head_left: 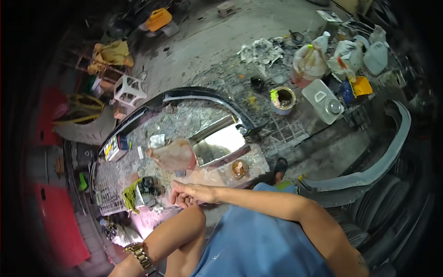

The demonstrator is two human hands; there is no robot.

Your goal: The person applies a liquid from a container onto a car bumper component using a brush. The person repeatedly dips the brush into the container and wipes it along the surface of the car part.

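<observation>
My right hand [190, 193] reaches across from the right, just above my bent left elbow [198, 213]. Its fingers are curled in; whatever they may hold is hidden. At lower left, my left wrist wears a gold-coloured watch [140, 258], and the left hand past it runs off the picture. Beyond my right hand, a cloudy plastic jug [173, 156] lies on its side against a shiny rectangular metal tray [221, 144]. A small cup of amber liquid [239, 168] stands to the right, while a dark round container [150, 183] and a green cloth [131, 195] are to the left.
A long dark curved car part [184, 91] arches around the stained worktop [194, 117]. Farther right stand an open paint can [283, 100], a metal canister [322, 101] and several plastic jugs [376, 58]. A grey curved panel [392, 157] lies right; a white stool [130, 90] stands left.
</observation>
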